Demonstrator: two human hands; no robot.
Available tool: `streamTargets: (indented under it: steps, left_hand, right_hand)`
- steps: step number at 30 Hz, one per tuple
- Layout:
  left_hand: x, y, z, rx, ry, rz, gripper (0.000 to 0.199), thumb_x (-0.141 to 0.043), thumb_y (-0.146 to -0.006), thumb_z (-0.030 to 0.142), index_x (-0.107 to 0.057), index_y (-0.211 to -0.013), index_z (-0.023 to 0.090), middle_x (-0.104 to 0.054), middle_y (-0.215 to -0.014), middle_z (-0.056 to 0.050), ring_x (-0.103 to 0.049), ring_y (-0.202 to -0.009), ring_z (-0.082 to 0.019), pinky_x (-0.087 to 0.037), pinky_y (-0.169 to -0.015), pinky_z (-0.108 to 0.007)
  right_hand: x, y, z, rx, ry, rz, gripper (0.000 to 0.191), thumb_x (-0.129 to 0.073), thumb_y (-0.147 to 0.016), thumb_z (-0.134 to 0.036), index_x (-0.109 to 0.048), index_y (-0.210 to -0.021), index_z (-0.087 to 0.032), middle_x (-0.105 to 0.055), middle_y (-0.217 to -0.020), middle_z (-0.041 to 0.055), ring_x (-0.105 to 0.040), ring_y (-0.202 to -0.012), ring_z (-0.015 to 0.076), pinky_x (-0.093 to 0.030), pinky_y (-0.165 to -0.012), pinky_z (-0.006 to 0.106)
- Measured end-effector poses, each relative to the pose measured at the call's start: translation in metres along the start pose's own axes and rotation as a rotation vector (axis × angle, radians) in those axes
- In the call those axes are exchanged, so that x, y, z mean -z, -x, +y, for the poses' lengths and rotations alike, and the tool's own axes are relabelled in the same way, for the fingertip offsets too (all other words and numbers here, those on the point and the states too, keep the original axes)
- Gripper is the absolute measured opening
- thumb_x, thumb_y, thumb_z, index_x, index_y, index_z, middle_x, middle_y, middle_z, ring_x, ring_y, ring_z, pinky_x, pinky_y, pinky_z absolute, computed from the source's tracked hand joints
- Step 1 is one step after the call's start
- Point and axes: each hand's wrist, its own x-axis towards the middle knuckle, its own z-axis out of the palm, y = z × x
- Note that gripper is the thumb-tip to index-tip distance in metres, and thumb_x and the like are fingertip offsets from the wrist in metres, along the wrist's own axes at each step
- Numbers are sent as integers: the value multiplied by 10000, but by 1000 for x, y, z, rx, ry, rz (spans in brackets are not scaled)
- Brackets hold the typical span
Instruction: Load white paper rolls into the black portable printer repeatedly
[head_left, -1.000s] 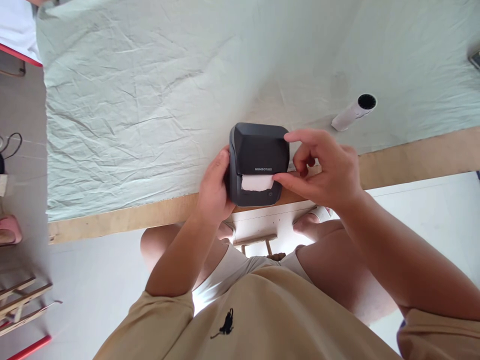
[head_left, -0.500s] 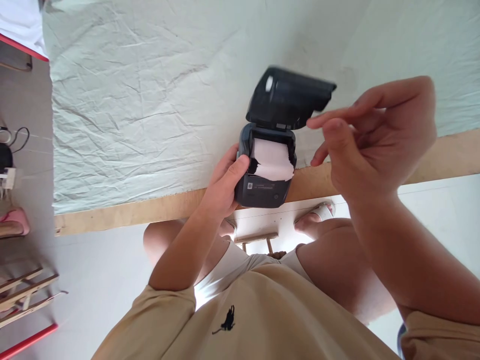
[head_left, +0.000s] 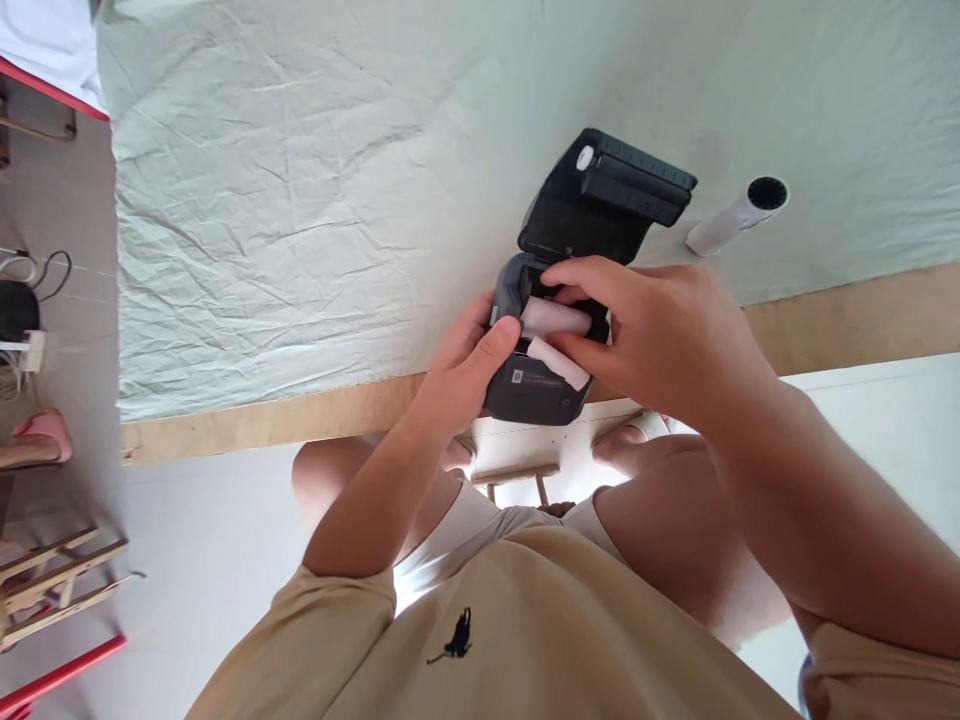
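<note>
The right hand reaches about the white roll in the black printer, whether gripping it cannot be told; the left hand is clamped on the printer's side. The lid stands open over the cloth-covered tabletop, near a white tube.

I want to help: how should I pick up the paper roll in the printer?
Probably pinch the paper roll across its rounded sides, coming from above, since the lid is open. Skip the loose paper flap in front; it looks thin and might bend.
</note>
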Motion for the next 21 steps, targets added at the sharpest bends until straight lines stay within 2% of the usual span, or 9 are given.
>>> streamTargets:
  steps: [2, 4, 7, 9, 11, 14, 16, 18, 21]
  left_hand:
    - [-2, 0, 1, 20, 18, 45, 563, -894, -958, 749, -813, -1195, 244, -889, -1026, -48, -896, -1064, -282, -697, -721, -310]
    - [-2, -1, 0, 25, 50, 88, 553, -905, -943, 751, -811, -1162, 252, -878, -1011, -42, -889, -1145, -298, -698, -695, -307]
    - [-2, -2, -2, 37, 80, 144, 467, -895, -971, 697, -812, -1095, 254, -860, -984, -31, -887, -1150, -294, -714, -697, -314]
    - [-2, -3, -3, 40, 99, 152, 418, -898, -974, 654, -812, -1060, 254, -872, -1043, -34, -883, -1216, -315, -753, -775, -349]
    - [-1, -5, -4, 44, 115, 135, 417, -910, -956, 647, -812, -1060, 255, -890, -1152, -43, -859, -1330, -355, -785, -893, -411]
    - [0, -6, -4, 60, 116, 108, 457, -918, -941, 674, -821, -1111, 260, -899, -1258, -57, -824, -1427, -387, -795, -992, -466]
    - [0, -6, -4, 53, 112, 108, 469, -915, -946, 681, -826, -1132, 260, -905, -1261, -62, -822, -1434, -386, -798, -1004, -468]
    - [0, -6, -4, 44, 107, 112, 470, -917, -950, 677, -829, -1139, 257, -910, -1252, -66, -824, -1436, -380, -798, -1018, -465]
    - [0, -6, -4, 41, 89, 107, 491, -916, -945, 695, -825, -1143, 255, -908, -1255, -72, -816, -1452, -385, -795, -1046, -470]
  right_hand:
    - [9, 1, 0, -28, -177, 3, 386, -758, -850, -259, -879, -1215, -293, -756, -749, -30, -520, -559, 144, -381, -590, 337]
    - [14, 1, 4, -91, -428, 60, 347, -795, -812, -256, -871, -1146, -316, -808, -862, -31, -532, -555, 129, -411, -575, 339]
    - [11, -2, 21, -273, -830, 283, 303, -771, -767, -275, -823, -1063, -316, -744, -849, -15, -547, -592, 155, -363, -512, 332]
    - [1, -5, 37, -410, -906, 388, 245, -781, -770, -311, -755, -1013, -294, -654, -813, -9, -516, -601, 160, -344, -496, 332]
    - [-8, -7, 52, -447, -781, 365, 273, -869, -816, -395, -665, -962, -287, -620, -841, -5, -513, -634, 160, -412, -529, 349]
    - [-16, -7, 70, -287, -474, 267, 384, -941, -887, -483, -613, -959, -297, -664, -915, 17, -616, -787, 214, -565, -740, 438]
    - [-20, -6, 78, -153, -302, 257, 333, -939, -905, -448, -650, -999, -312, -732, -1000, 41, -684, -900, 256, -593, -850, 474]
    - [-24, -5, 81, -63, -188, 254, 289, -910, -908, -358, -698, -1104, -337, -798, -1121, 59, -736, -976, 281, -614, -883, 480]
    - [-29, -1, 77, -45, -93, 235, 466, -854, -907, -277, -700, -1337, -369, -839, -1100, 42, -779, -916, 295, -631, -821, 475]
